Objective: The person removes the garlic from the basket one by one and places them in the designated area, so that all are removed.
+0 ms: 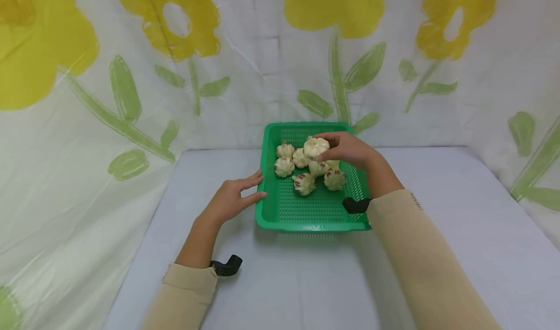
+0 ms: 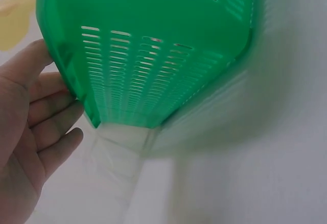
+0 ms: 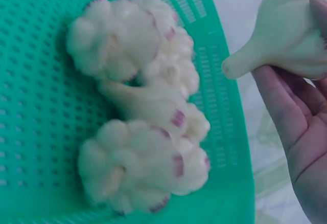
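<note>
A green plastic basket (image 1: 312,227) holds several white garlic bulbs (image 1: 284,166) with purplish marks, gathered toward its far half. Above them my right hand (image 1: 352,150) grips one garlic bulb (image 1: 316,147) between thumb and fingers. In the right wrist view this bulb (image 3: 286,35) has its stem pointing left, over the basket's rim, and the other bulbs (image 3: 127,162) lie below to the left. On the basket's left side, my left hand (image 1: 229,199) touches the rim with extended fingers and thumb. The left wrist view shows its fingers (image 2: 53,114) against the rim's underside.
The basket stands on a white-covered table (image 1: 280,281). Behind it hangs a white cloth (image 1: 236,121) with yellow flowers and green leaves. Each wrist wears a black strap mount (image 1: 227,266).
</note>
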Demonstrator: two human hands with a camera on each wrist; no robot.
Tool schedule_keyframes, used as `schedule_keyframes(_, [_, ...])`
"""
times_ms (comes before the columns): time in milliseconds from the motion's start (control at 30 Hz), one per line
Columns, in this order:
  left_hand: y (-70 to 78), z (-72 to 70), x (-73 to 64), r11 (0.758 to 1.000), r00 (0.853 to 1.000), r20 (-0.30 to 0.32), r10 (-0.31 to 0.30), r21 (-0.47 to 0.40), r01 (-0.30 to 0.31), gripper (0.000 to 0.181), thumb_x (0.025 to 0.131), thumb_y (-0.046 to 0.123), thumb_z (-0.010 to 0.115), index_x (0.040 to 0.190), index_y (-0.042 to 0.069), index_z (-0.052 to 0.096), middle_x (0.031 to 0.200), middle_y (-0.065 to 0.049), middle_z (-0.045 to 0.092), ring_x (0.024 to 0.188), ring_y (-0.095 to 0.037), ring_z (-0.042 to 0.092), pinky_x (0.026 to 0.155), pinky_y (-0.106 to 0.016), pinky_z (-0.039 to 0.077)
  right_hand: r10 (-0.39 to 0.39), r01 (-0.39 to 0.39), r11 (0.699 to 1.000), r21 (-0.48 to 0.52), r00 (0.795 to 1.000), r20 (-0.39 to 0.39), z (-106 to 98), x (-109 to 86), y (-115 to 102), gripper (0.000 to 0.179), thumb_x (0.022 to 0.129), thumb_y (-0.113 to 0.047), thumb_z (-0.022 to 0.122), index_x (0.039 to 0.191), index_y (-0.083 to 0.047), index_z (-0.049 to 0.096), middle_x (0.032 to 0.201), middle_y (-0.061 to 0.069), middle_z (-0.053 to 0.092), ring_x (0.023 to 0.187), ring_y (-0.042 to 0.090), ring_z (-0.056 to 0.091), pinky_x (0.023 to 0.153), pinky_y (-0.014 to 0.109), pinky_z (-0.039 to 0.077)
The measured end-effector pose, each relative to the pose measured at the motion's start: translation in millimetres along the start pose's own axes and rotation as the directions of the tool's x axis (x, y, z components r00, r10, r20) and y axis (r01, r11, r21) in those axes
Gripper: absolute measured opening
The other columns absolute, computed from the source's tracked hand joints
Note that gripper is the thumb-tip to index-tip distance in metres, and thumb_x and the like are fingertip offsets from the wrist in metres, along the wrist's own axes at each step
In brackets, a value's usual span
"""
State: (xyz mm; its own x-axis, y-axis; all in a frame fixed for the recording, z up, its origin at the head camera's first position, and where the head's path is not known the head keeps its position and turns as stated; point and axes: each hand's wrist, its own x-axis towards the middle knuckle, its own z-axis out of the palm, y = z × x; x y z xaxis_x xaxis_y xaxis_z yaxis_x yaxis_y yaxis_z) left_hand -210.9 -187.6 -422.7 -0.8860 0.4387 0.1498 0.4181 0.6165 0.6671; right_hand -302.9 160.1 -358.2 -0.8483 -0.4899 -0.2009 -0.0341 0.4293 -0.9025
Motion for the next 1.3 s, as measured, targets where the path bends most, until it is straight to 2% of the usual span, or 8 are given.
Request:
schedule_keyframes(200, [-3.5,-2.0,-4.2,0.999,0.999,0.02,0.028,0.024,-0.028,0.062,0.093,0.052,0.061,0.143,0.017,0.052,0.152,0.009,0.042,0.137,-0.021,0.046,0.106,-0.044,0.046,-0.009,0.009,1.0,0.003,0.999,-0.049,-16,-6.8,4,0.075,0.085,-0.028,0.078,0.151,-0.024,0.041,0.149,0.007,0.046,0.136,0.026,0.045,0.112,0.052,0.037])
schedule_keyframes(367, [-5.5,-5.7,-4.9,0.999,0.998,0.044,0.047,0.006,-0.047,0.061,0.094,0.05,0.06,0.144,0.018,0.051,0.153,0.008,0.04,0.138,-0.02,0.045,0.107,-0.044,0.045,-0.01,0.015,0.999,0.051,0.996,-0.091,-30,-16.1,5,0.072,0.088,-0.02,0.075,0.151,-0.02,0.04,0.142,0.009,0.052,0.13,0.022,0.051,0.112,0.048,0.038])
schedule_keyframes(567, [-7.3,-7.5,-4.1,0.999,0.998,0.054,0.039,-0.002,-0.039,0.061,0.093,0.048,0.063,0.144,0.017,0.051,0.153,0.008,0.04,0.138,-0.021,0.045,0.107,-0.045,0.045,-0.021,0.03,0.998,0.061,0.989,-0.143,-44,-31.1,4,0.073,0.089,-0.019,0.074,0.152,-0.017,0.038,0.131,0.004,0.061,0.117,0.011,0.059,0.106,0.036,0.044])
schedule_keyframes(733, [-7.2,-5.7,-1.5,0.999,0.997,0.052,0.05,0.006,-0.051,0.063,0.093,0.049,0.062,0.145,0.015,0.05,0.154,0.007,0.04,0.138,-0.021,0.045,0.107,-0.045,0.044,-0.016,0.037,0.993,0.116,0.984,-0.178,-55,-43.5,9,0.073,0.092,-0.015,0.07,0.155,-0.014,0.033,0.128,0.0,0.06,0.114,0.006,0.059,0.098,0.021,0.047])
schedule_keyframes(833, [-7.3,-4.7,-1.0,0.999,0.997,0.054,0.051,0.001,-0.051,0.063,0.093,0.049,0.062,0.145,0.016,0.05,0.154,0.007,0.04,0.138,-0.021,0.045,0.107,-0.045,0.044,-0.021,0.054,0.985,0.162,0.98,-0.198,-59,-49.2,15,0.071,0.094,-0.012,0.066,0.155,-0.011,0.03,0.128,-0.001,0.058,0.112,0.005,0.059,0.095,0.019,0.049])
schedule_keyframes(967, [-8.2,-4.1,-1.5,0.999,0.998,0.055,0.042,0.001,-0.042,0.062,0.093,0.049,0.063,0.145,0.017,0.051,0.154,0.007,0.04,0.138,-0.021,0.045,0.107,-0.045,0.045,-0.017,0.077,0.966,0.245,0.971,-0.24,-62,-53.8,26,0.071,0.095,-0.008,0.064,0.156,-0.008,0.027,0.131,0.002,0.053,0.112,0.004,0.059,0.094,0.019,0.05])
schedule_keyframes(1100, [-9.0,-3.6,-1.4,0.999,0.997,0.06,0.038,0.002,-0.038,0.063,0.093,0.049,0.063,0.145,0.016,0.05,0.154,0.007,0.04,0.138,-0.022,0.045,0.107,-0.046,0.045,0.006,0.098,0.934,0.343,0.956,-0.292,-65,-56.5,39,0.073,0.094,-0.004,0.064,0.156,-0.007,0.025,0.132,0.002,0.05,0.111,0.004,0.058,0.091,0.016,0.05])
schedule_keyframes(1300, [-9.7,-3.1,1.3,1.0,0.997,0.066,0.03,-0.001,-0.03,0.063,0.093,0.051,0.062,0.145,0.017,0.05,0.154,0.008,0.039,0.139,-0.021,0.044,0.108,-0.046,0.044,0.019,0.136,0.901,0.412,0.936,-0.351,-75,-61.2,62,0.074,0.092,0.0,0.065,0.155,-0.003,0.026,0.123,-0.001,0.055,0.109,0.006,0.058,0.089,0.016,0.052])
